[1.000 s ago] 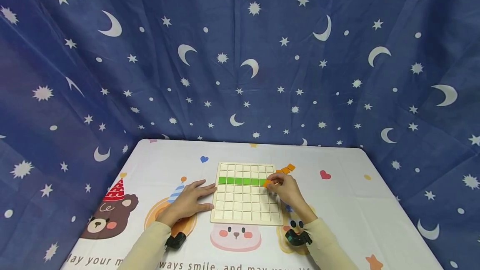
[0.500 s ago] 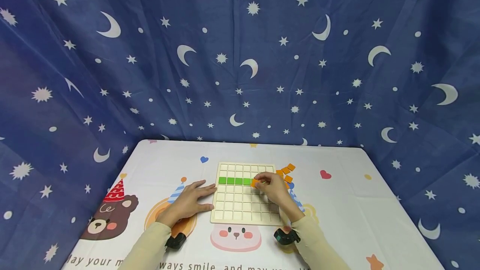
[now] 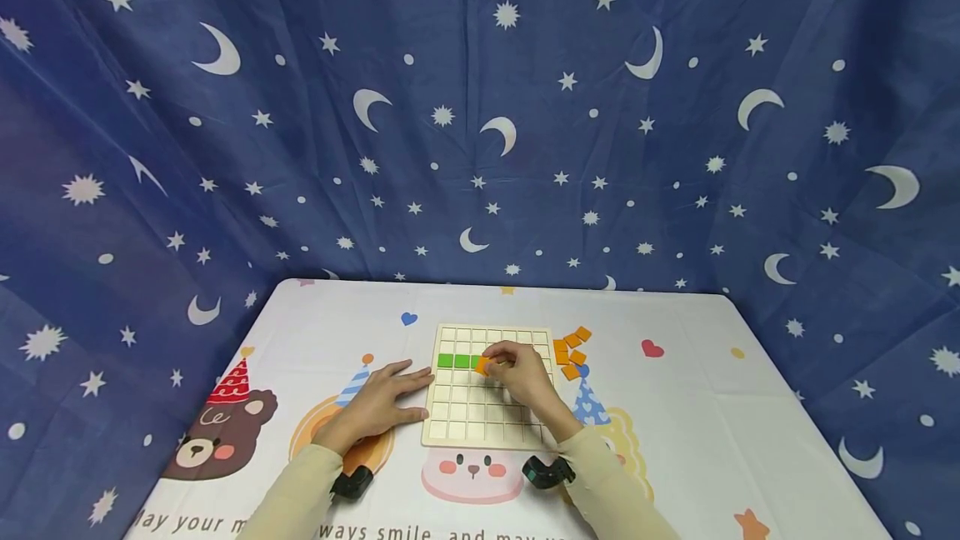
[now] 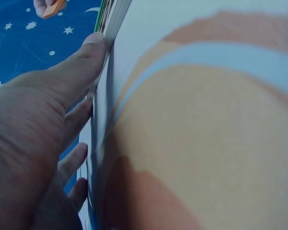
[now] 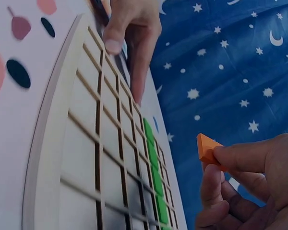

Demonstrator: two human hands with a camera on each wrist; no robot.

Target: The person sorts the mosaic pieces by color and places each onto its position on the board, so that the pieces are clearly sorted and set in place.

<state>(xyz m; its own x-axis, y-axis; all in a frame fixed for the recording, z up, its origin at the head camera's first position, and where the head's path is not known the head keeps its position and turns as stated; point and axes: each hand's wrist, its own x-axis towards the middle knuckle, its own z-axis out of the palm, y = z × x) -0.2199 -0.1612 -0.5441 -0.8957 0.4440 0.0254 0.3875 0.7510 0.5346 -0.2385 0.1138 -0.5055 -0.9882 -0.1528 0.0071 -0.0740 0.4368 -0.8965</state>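
Note:
A pale wooden board with a grid of square recesses lies on the table. Green square tiles fill part of one row, the rest of that row being hidden behind my right hand. Between its thumb and fingers that hand pinches an orange square tile, held above the board in the right wrist view. My left hand rests at the board's left edge with fingers spread and fairly straight. In the left wrist view its thumb touches the board's side.
Several loose orange tiles lie beside the board's right edge. A white cloth printed with cartoon animals covers the table. Behind the far edge hangs a blue curtain with moons and stars.
My right hand has moved left along the green row with the orange tile in its pinch. More loose orange tiles show at the right. The left hand has stayed put.

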